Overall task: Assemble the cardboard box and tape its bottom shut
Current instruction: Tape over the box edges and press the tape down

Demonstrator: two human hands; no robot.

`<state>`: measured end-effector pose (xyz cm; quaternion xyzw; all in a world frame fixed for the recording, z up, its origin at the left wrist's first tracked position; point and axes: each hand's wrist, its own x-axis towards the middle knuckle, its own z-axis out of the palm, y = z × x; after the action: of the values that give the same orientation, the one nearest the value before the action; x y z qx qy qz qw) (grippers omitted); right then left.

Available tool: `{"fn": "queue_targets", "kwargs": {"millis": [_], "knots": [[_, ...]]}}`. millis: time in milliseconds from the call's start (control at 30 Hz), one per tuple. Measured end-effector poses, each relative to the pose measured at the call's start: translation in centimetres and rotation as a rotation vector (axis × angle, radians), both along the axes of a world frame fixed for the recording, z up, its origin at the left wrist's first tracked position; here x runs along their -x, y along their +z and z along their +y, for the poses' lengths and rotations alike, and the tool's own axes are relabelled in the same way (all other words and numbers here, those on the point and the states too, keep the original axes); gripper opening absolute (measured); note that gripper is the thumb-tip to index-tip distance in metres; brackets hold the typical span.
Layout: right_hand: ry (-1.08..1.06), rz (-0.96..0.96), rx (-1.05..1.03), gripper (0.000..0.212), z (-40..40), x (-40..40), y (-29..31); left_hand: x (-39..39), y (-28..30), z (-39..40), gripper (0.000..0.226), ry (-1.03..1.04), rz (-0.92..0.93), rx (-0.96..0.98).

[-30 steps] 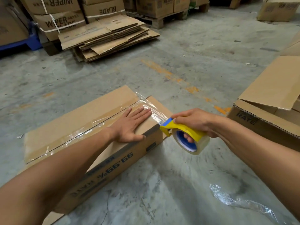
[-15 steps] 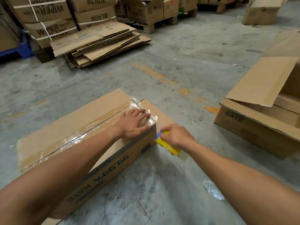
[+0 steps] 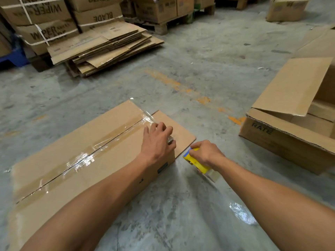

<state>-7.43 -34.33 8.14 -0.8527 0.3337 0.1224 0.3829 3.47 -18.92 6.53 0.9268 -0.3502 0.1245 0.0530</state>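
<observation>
A long cardboard box (image 3: 76,160) lies on the concrete floor with its bottom flaps up. Clear tape (image 3: 101,144) runs along the centre seam. My left hand (image 3: 157,142) rests curled on the box's right end, fingers pressing the tape end over the edge. My right hand (image 3: 204,154) grips a yellow and blue tape dispenser (image 3: 196,161), low beside the box's right end and close to the floor. The roll is mostly hidden under my hand.
An open cardboard box marked RATE (image 3: 290,131) stands at the right. A stack of flattened cartons (image 3: 105,49) lies at the back left before strapped WIPER BLADE boxes (image 3: 41,20). A crumpled scrap of clear tape (image 3: 243,213) lies on the floor.
My right hand has dropped the dispenser from level with the box top to down beside its end. My left hand went from flat on the box to curled over the edge.
</observation>
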Motion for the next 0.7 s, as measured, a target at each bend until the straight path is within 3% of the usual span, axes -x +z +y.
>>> {"fn": "queue_targets", "kwargs": {"millis": [200,700], "knots": [[0.012,0.037,0.002,0.045,-0.4,0.4,-0.6,0.3,0.1,-1.3,0.016,-0.030,0.110,0.008],[0.025,-0.025,-0.019,0.042,-1.0,-0.7,0.9,0.1,0.6,-3.8,0.020,0.217,0.247,0.170]]}}
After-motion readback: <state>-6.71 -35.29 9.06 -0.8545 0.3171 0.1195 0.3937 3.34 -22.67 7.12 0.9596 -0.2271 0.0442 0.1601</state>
